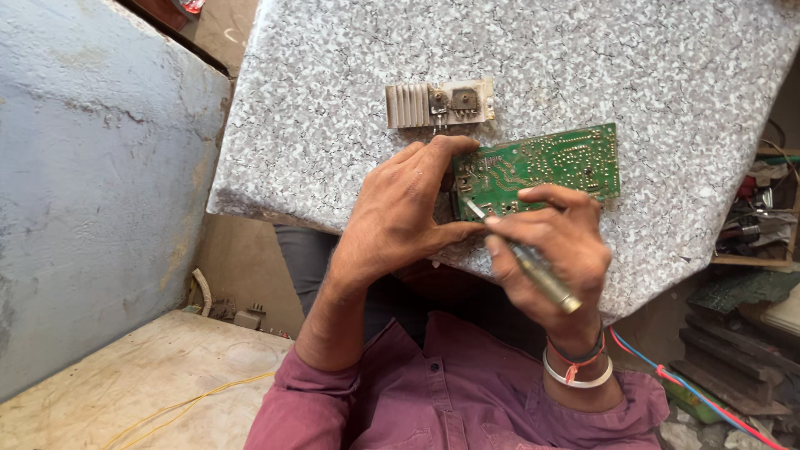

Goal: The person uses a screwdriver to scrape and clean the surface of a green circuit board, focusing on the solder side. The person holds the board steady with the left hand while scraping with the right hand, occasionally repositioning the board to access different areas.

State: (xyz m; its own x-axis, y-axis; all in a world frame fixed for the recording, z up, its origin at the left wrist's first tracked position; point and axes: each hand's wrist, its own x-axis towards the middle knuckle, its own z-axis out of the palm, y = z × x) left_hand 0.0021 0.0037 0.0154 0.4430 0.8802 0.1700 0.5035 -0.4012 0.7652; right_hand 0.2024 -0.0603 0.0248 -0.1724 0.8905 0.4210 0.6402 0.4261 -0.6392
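Circuit board (pixel 550 162) steadied by left hand (pixel 400 208); right hand (pixel 554 237) clamped on probably a screwdriver (pixel 525 258).

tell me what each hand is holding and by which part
The right hand grips a slim metal tool around its shaft, tip on the green circuit board. The left hand pinches the board's left edge.
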